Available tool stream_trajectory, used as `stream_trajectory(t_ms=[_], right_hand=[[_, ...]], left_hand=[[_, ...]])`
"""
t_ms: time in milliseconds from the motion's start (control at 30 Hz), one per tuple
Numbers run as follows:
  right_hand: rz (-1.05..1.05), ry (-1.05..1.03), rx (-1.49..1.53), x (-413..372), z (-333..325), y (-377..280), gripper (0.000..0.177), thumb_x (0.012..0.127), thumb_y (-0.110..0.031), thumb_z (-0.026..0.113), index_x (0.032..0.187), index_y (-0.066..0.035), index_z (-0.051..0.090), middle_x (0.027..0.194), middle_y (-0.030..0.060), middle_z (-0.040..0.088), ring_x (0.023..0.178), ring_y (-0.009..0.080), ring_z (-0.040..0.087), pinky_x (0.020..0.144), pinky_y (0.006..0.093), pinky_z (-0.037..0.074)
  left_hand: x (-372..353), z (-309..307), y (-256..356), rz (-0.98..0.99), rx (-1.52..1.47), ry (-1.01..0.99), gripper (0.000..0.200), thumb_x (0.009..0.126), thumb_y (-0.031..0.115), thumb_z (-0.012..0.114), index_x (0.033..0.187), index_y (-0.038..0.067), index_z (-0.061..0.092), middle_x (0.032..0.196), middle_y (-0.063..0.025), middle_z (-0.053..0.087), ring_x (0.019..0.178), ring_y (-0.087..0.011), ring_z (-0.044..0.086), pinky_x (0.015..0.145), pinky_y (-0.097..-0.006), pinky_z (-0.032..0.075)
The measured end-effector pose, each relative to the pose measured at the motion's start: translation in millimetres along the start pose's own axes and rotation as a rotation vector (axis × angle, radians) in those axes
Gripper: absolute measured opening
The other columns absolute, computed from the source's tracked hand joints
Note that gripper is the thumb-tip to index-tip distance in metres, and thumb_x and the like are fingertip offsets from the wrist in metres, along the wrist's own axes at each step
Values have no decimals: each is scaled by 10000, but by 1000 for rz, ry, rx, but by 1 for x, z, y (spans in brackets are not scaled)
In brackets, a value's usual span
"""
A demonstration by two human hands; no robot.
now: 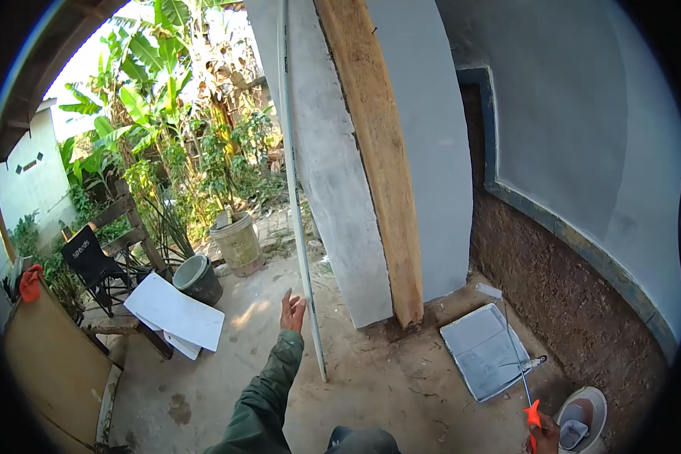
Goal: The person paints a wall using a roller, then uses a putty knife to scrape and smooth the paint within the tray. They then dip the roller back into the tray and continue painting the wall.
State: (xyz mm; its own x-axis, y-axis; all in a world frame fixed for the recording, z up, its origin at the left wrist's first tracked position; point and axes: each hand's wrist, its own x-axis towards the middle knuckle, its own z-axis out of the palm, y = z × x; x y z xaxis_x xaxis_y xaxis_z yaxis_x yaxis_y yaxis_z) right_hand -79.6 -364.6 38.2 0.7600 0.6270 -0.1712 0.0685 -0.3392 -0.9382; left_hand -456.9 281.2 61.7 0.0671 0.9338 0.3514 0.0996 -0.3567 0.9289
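Note:
My left hand (293,311), in a green sleeve, reaches forward with its fingers apart and holds nothing. Right beside it, a long pale pole (297,204) stands nearly upright on the floor. At the lower right, my right hand (546,437) is closed around the orange handle of a paint roller (532,412). The roller's thin metal rod runs up across a paint tray (461,340) coated in grey-white paint. Its pale roller head (489,290) lies past the tray's far edge. A small paint-smeared brush (535,363) rests at the tray's right rim.
A wooden post (378,151) stands against a grey-painted wall panel (431,166). Near my right hand is a white bucket (598,405) with a container inside. White boards (178,310), a dark bucket (198,281), a planter pot (237,244) and a black folding chair (94,261) stand leftward.

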Motion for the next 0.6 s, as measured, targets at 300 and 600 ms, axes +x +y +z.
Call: stream_trajectory(t_ms=[300, 600], right_hand=[[-22, 20, 62, -17, -8, -13, 512, 1012, -485, 645, 1413, -168, 625, 579, -58, 466, 418, 58, 398, 378, 244, 273], [24, 40, 77, -26, -8, -13, 543, 999, -511, 649, 1411, -157, 626, 633, -42, 489, 437, 62, 419, 382, 246, 287]], left_hand=[[63, 36, 18, 21, -10, 172, 389, 885, 408, 756, 897, 26, 685, 651, -93, 639, 641, -259, 650, 629, -454, 511], [55, -86, 39, 154, 563, 706, 355, 824, 364, 685, 830, 9, 697, 736, -233, 677, 695, -398, 684, 682, -525, 512]])
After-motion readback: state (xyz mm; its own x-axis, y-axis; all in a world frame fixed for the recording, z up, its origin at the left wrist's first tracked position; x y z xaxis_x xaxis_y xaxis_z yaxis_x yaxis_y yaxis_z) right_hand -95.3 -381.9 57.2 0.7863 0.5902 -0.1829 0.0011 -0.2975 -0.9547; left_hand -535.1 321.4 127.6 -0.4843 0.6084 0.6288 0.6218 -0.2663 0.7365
